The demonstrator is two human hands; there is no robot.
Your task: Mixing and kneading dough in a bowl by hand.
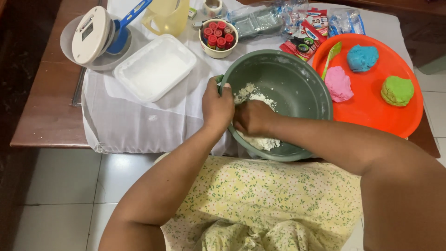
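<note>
- One green basin (297, 88) sits at table centre, white crumbly dough (253, 97) inside toward its 8 o'clock wall
- Left hand (217, 106) clamps the rim at 9 o'clock; a slip could tip the basin off the table edge
- Right hand (253, 117) is curled into the dough, gripping crumbs; hard kneading may spill flour
</note>
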